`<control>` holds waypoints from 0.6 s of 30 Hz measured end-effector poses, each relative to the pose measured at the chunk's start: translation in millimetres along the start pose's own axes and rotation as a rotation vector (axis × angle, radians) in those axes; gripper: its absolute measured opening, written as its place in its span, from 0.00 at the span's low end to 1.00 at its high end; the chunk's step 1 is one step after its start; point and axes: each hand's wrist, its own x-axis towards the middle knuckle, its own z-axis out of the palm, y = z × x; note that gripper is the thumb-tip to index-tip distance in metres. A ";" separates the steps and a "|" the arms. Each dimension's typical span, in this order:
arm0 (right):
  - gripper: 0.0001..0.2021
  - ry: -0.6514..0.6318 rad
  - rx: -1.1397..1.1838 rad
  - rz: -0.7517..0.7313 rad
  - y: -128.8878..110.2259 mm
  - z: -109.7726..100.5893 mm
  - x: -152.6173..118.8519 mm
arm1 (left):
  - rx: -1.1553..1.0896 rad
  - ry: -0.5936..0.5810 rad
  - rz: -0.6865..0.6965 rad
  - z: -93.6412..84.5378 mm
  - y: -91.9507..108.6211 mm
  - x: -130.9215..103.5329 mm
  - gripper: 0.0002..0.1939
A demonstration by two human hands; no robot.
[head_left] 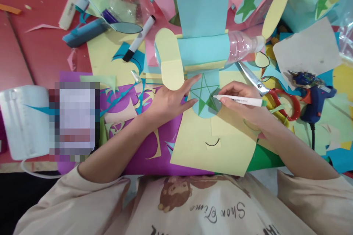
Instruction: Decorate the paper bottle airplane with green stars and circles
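Note:
My right hand (239,97) grips a white marker (242,100) with a green end, its tip touching a green star (205,97). The star is outlined on the rounded end of a light blue paper strip (197,84), and its lower points are coloured in. My left hand (176,97) rests with fingers spread at the strip's left edge, holding nothing. Beneath lies a pale yellow sheet (193,147). Just above, a clear plastic bottle (239,46) wrapped in light blue paper lies on its side, with a yellow rounded paper piece (172,66) at its left end.
Red-handled scissors (284,104) and a blue glue gun (317,102) lie to the right. Several markers (139,38) and a cut clear plastic piece (127,0) are at upper left. A white pouch (24,121) sits at far left beside a blurred-out rectangle. Paper scraps cover the red table (41,47).

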 end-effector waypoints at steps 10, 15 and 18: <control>0.09 -0.011 -0.049 -0.005 5.9 1.7 0.4 | -0.002 -0.014 -0.017 -3.0 2.4 0.7 0.28; 0.09 -0.034 -0.071 0.002 6.8 0.1 1.0 | 0.008 -0.025 -0.027 -3.4 3.3 1.1 0.29; 0.09 -0.021 -0.086 0.001 7.1 -0.3 1.2 | 0.013 -0.026 -0.024 -3.4 3.7 0.9 0.29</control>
